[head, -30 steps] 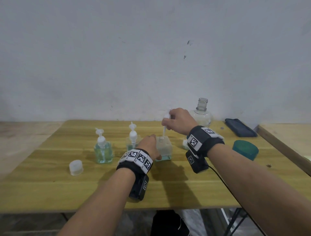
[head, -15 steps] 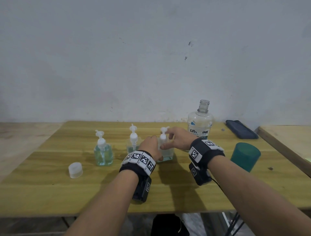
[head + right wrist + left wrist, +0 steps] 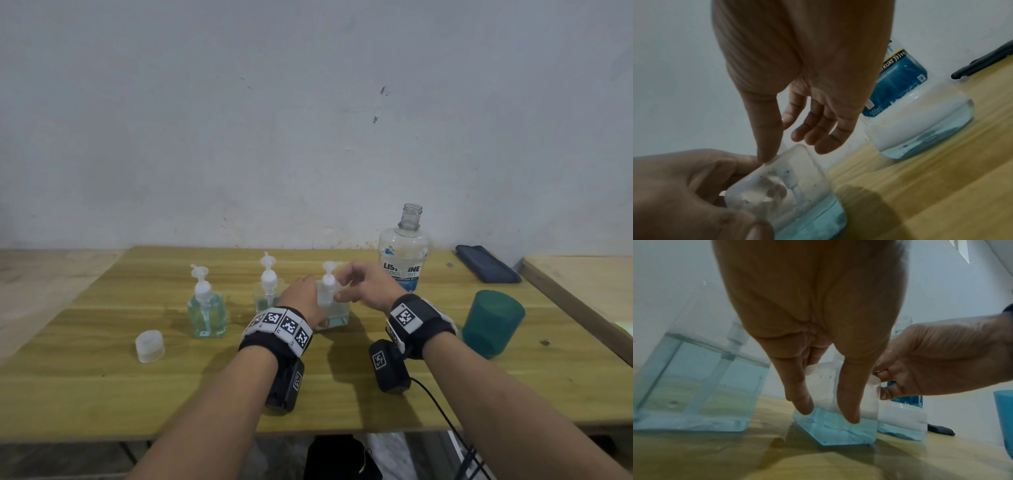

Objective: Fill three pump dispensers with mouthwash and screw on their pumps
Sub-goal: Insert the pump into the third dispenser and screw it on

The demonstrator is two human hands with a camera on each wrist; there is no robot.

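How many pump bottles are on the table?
3. One stands at the left, one in the middle, partly behind the left hand, and one is held by that hand. None seems hidden.

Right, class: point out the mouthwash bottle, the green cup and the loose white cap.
mouthwash bottle [image 3: 404, 270]: head view, on its label.
green cup [image 3: 491, 325]: head view, on its side wall.
loose white cap [image 3: 149, 346]: head view, on its side.

Pale grey-white wall [image 3: 308, 120] w/ a few dark scuffs. Yellowish wooden table [image 3: 102, 394] pushed against it; 2nd lighter wood surface [image 3: 582, 274] at right, another at left [image 3: 41, 284]. Even, dim light.
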